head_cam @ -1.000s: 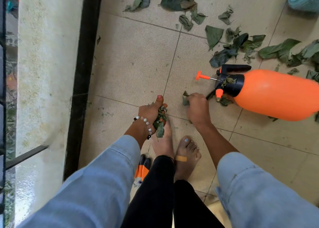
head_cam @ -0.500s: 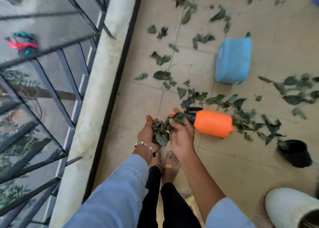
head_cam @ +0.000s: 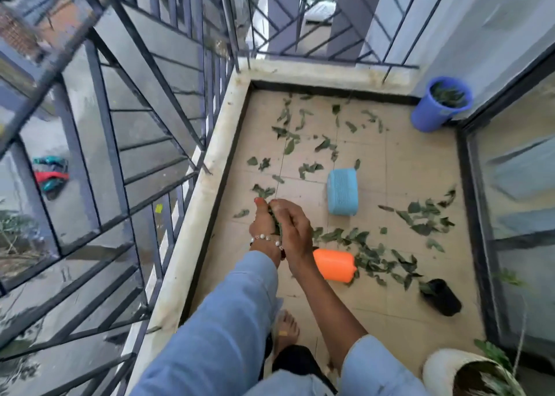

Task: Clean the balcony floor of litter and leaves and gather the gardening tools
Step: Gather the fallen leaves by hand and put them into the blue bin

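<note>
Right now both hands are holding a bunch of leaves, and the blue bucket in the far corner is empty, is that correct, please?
Not quite: the blue bucket already has leaves in it, as the head view shows. The left hand and right hand do hold the bunch of leaves.

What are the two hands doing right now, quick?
Left hand: fingers curled round a bunch of leaves.
Right hand: pressed against the same bunch, fingers curled over it, holding it too.
</note>
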A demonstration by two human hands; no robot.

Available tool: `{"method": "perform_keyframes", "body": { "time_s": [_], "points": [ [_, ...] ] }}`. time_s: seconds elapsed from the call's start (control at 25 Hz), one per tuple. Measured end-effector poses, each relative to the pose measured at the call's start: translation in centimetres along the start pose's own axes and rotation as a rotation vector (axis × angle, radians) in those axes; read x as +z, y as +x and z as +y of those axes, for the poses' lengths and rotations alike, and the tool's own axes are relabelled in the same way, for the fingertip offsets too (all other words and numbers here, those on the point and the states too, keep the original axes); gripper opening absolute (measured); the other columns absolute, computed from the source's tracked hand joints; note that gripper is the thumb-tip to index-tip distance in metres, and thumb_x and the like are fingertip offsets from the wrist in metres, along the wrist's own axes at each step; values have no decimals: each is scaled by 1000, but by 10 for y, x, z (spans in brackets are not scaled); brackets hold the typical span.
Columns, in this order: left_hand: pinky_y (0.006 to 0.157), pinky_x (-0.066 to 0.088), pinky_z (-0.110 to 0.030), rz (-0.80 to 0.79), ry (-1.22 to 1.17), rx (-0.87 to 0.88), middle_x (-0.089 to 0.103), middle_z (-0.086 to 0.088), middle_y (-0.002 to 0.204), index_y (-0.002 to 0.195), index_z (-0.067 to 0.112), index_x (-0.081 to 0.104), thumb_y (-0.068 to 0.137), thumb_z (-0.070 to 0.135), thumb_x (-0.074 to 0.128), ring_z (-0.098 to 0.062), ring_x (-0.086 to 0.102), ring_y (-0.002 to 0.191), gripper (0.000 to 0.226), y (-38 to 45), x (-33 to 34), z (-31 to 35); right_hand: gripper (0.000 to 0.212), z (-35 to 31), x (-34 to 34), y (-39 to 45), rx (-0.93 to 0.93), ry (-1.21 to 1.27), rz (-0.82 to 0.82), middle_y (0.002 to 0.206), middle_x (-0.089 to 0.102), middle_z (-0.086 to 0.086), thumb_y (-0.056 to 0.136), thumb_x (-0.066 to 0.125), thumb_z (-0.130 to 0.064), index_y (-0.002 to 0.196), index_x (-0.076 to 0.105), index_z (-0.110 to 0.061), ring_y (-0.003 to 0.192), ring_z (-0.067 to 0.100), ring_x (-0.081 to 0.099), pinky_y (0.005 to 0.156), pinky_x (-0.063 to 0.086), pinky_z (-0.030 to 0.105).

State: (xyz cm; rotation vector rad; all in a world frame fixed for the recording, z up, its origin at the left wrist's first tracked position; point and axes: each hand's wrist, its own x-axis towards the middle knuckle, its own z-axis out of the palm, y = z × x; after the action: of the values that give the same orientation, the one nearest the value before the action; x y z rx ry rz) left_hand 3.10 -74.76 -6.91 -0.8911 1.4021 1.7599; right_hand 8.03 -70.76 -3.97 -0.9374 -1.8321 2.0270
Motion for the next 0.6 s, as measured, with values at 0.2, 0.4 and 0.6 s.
{"method": "perform_keyframes", "body": {
  "time_s": [0.2, 0.4, 0.6],
  "points": [
    [71, 48, -30, -111, -21, 52, 70, -10, 99, 94, 12, 66, 90, 69, 38, -25, 65, 89, 63, -31, 31, 34, 10, -37, -6, 15, -50, -20, 72, 106, 66, -2, 81, 66, -30, 90, 64, -34, 102, 10, 61, 93, 49, 34],
    [80, 50, -33, -115, -125, 13, 68, -9, 103, 98, 14, 65, 92, 65, 38, -26, 63, 100, 58, 0, 58, 81, 12, -53, 13, 77, -4, -54, 150, 105, 64, -3, 80, 70, -34, 88, 62, -33, 100, 9, 59, 94, 49, 36],
    [82, 51, -34, -208, -28, -22, 66, -9, 98, 100, 14, 63, 96, 36, 48, -24, 62, 94, 28, 64, 97, 157, 29, -69, 46, 178, 35, -58, 210, 105, 62, -6, 75, 74, -38, 98, 64, -23, 99, 9, 59, 91, 49, 31]
  ]
}}
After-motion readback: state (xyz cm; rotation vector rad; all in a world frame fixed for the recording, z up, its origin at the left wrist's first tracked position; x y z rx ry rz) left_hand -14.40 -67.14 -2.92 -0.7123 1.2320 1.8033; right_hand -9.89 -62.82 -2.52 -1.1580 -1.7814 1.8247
